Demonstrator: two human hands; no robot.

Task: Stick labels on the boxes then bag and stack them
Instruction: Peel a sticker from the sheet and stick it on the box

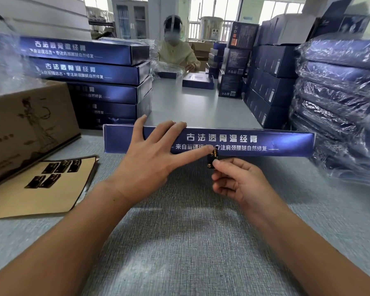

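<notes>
A long dark blue box (265, 142) with white lettering lies across the grey table in front of me, its side facing me. My left hand (150, 159) rests flat on that box with straight fingers, the index finger pointing along the side toward the label. My right hand (237, 180) pinches a small black label (213, 158) between thumb and fingertip, held against the lower edge of the box's side. A tan backing sheet (39, 193) with several black labels lies at the left.
A stack of blue boxes (88, 82) and a brown carton (28, 127) stand at the left. Bagged boxes in clear plastic (338, 107) are piled at the right, with more dark boxes (267, 86) behind. A person (177, 50) works at the table's far end.
</notes>
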